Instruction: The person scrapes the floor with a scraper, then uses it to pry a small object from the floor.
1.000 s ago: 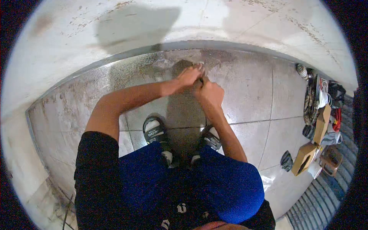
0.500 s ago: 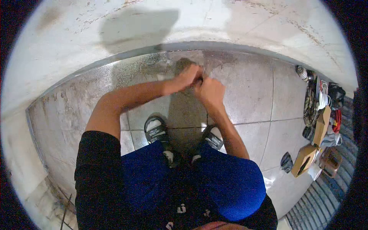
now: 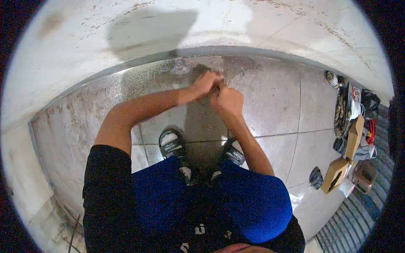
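Note:
Both my arms reach out over the tiled floor [image 3: 265, 109], and my hands meet close to the wall end of it. My left hand [image 3: 206, 83] is closed, its fingers curled in toward the other hand. Just below and to the right, my right hand [image 3: 229, 101] is closed too, thumb side toward the left fingers. A small, dark, thin bit shows between them, too small and blurred to name. My feet in dark sandals [image 3: 172, 143] stand apart on the tiles below.
A stained white wall [image 3: 236, 25] curves across the front. Along the right lie an opened cardboard box [image 3: 335, 175], a coiled white item [image 3: 332, 79], a red bundle [image 3: 371, 130], a brown plastic container [image 3: 364, 177] and a dark crumpled piece [image 3: 315, 178]. Beyond is a ribbed shutter [image 3: 350, 219].
My right hand has shifted slightly left and down, and my left hand slightly left. They stay close together; the feet and the things at the right remain in place.

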